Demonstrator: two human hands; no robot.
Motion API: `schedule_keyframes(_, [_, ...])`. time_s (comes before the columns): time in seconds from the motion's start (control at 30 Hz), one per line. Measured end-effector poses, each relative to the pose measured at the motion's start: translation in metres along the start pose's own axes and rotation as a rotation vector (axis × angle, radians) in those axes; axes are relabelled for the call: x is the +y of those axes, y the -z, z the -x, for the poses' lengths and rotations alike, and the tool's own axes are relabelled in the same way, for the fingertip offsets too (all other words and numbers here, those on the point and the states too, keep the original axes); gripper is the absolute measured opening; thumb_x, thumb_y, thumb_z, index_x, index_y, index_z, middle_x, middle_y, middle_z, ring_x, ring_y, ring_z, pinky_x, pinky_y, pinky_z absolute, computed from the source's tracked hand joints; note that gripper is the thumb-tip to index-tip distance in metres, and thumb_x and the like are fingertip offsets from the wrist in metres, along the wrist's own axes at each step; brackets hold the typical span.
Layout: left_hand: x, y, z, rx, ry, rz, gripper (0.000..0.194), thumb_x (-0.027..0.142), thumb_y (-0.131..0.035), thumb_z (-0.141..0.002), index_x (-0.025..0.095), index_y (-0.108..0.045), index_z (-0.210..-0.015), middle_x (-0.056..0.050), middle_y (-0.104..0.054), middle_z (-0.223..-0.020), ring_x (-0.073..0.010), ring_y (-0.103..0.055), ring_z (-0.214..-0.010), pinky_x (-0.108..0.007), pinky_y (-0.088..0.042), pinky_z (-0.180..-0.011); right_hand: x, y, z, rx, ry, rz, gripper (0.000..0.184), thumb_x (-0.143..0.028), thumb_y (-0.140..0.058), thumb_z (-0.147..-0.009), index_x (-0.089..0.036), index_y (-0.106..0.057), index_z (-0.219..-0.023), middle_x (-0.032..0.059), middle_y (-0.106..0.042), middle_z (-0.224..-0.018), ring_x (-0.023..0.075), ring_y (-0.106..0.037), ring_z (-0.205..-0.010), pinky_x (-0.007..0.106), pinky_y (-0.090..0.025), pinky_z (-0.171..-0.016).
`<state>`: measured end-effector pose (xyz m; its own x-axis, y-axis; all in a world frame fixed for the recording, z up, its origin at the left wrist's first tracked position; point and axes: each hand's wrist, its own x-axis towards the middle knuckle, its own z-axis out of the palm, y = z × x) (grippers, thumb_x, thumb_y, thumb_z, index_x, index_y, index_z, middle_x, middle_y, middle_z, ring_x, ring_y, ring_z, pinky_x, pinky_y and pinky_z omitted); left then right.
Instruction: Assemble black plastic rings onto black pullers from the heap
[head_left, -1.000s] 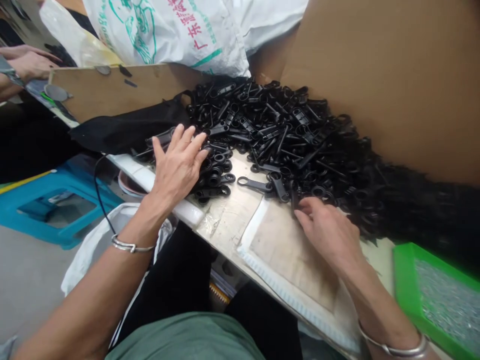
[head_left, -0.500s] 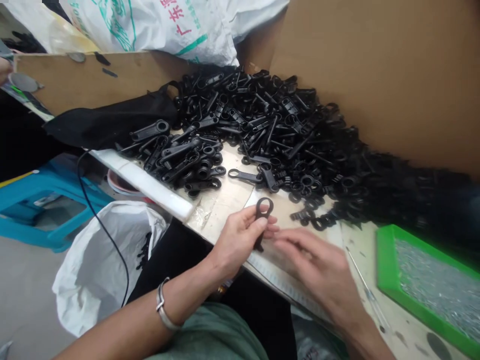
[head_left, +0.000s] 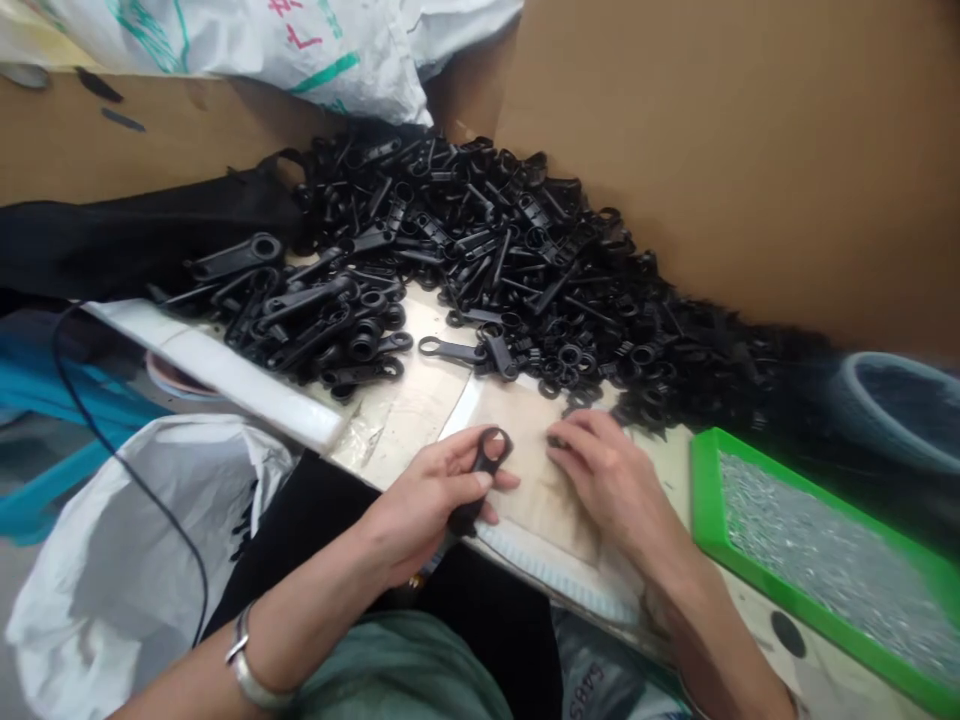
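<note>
My left hand grips a black plastic part with a ring end, holding it above the table's near edge. My right hand rests palm down on a worn beige pad just right of it, fingers curled toward the edge of a big heap of black plastic parts. Whether those fingers pinch anything is hidden. A smaller pile of longer black parts lies to the left on the table.
A green tray of small silver pieces sits at right, a grey bowl behind it. Cardboard walls back the table. A white bag hangs below left, with a black cable over it.
My left hand left the small pile and picked up a ringed black part, bringing it near the table edge. My right hand came back from the heap onto the pad. The view shifted right.
</note>
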<state>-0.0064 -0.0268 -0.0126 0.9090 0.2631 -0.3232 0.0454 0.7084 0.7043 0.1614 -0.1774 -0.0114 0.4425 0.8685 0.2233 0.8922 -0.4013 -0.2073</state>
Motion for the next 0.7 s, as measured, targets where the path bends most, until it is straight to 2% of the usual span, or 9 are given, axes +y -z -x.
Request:
schedule_keyframes(0.1, [-0.002,0.001,-0.001,-0.048,0.018,0.074,0.037,0.008,-0.071,-0.076,0.02,-0.072,-0.111,-0.007,-0.057,-0.122,-0.0235,-0.061,-0.115,-0.028,-0.053,-0.079,0.012,-0.001,0.001,0.001,0.059,-0.029,0.023,-0.025,-0.045,-0.1,-0.021,-0.067,-0.107,0.0095,-0.063,-0.124,0.0236,-0.067,-0.097,0.036,-0.055,-0.08])
schedule_keyframes(0.2, [-0.003,0.004,-0.002,-0.063,0.027,0.119,0.035,0.008,-0.071,-0.075,0.02,-0.072,-0.108,-0.006,-0.057,-0.119,-0.0252,-0.058,-0.123,-0.033,-0.051,-0.092,0.013,0.002,0.0,0.061,0.129,-0.045,0.023,-0.034,-0.049,-0.1,-0.023,-0.069,-0.107,0.0068,-0.07,-0.112,0.0264,-0.068,-0.095,0.039,-0.056,-0.076])
schedule_keyframes(0.27, [-0.003,0.005,-0.002,-0.066,0.024,0.13,0.033,0.008,-0.072,-0.074,0.019,-0.072,-0.104,-0.005,-0.057,-0.114,-0.0247,-0.056,-0.124,-0.035,-0.048,-0.096,0.003,0.006,-0.001,0.136,0.103,-0.194,0.022,-0.041,-0.059,-0.098,-0.025,-0.07,-0.108,0.0049,-0.071,-0.11,0.0228,-0.068,-0.082,0.037,-0.057,-0.07])
schedule_keyframes(0.33, [-0.003,0.004,-0.002,-0.094,0.016,0.129,0.032,0.008,-0.072,-0.073,0.019,-0.071,-0.103,-0.005,-0.058,-0.109,-0.0228,-0.056,-0.12,-0.035,-0.046,-0.098,-0.013,0.007,-0.002,0.169,0.069,-0.404,0.022,-0.042,-0.069,-0.094,-0.027,-0.071,-0.111,0.0025,-0.07,-0.113,0.0171,-0.068,-0.074,0.032,-0.059,-0.068])
schedule_keyframes(0.4, [-0.003,0.002,-0.003,-0.142,0.004,0.121,0.032,0.01,-0.071,-0.072,0.018,-0.07,-0.103,-0.005,-0.06,-0.106,-0.0199,-0.057,-0.112,-0.035,-0.044,-0.099,-0.03,0.005,-0.003,0.194,0.085,-0.498,0.018,-0.035,-0.072,-0.093,-0.029,-0.071,-0.11,0.0008,-0.07,-0.112,0.0159,-0.069,-0.08,0.03,-0.06,-0.077])
schedule_keyframes(0.47, [-0.004,0.0,-0.003,-0.168,-0.011,0.105,0.029,0.011,-0.07,-0.072,0.017,-0.069,-0.101,-0.004,-0.06,-0.1,-0.017,-0.058,-0.102,-0.035,-0.043,-0.099,-0.041,-0.001,-0.005,0.238,0.134,-0.471,0.014,-0.028,-0.072,-0.094,-0.027,-0.071,-0.108,0.001,-0.07,-0.108,0.0172,-0.068,-0.091,0.031,-0.059,-0.087])
schedule_keyframes(0.53, [-0.004,-0.001,-0.003,-0.166,-0.024,0.07,0.025,0.011,-0.068,-0.072,0.017,-0.066,-0.096,-0.002,-0.056,-0.093,-0.0156,-0.056,-0.095,-0.036,-0.042,-0.1,-0.045,-0.007,-0.005,0.272,0.175,-0.419,0.013,-0.024,-0.071,-0.094,-0.025,-0.07,-0.107,0.0018,-0.069,-0.107,0.0169,-0.067,-0.096,0.029,-0.058,-0.089])
schedule_keyframes(0.6, [-0.005,-0.001,-0.001,-0.168,-0.048,0.008,0.02,0.011,-0.066,-0.074,0.017,-0.063,-0.094,-0.001,-0.053,-0.089,-0.016,-0.055,-0.095,-0.037,-0.042,-0.101,-0.045,-0.009,-0.005,0.279,0.203,-0.398,0.014,-0.022,-0.072,-0.093,-0.024,-0.069,-0.107,0.0021,-0.069,-0.107,0.0156,-0.067,-0.096,0.027,-0.057,-0.089])
schedule_keyframes(0.7, [-0.004,0.002,0.005,-0.185,-0.154,-0.199,0.02,0.014,-0.059,-0.083,0.018,-0.063,-0.102,-0.002,-0.056,-0.093,-0.0185,-0.055,-0.1,-0.037,-0.043,-0.102,-0.044,-0.007,-0.004,0.284,0.232,-0.381,0.014,-0.021,-0.073,-0.093,-0.022,-0.068,-0.106,0.0021,-0.068,-0.108,0.0139,-0.067,-0.096,0.024,-0.056,-0.089])
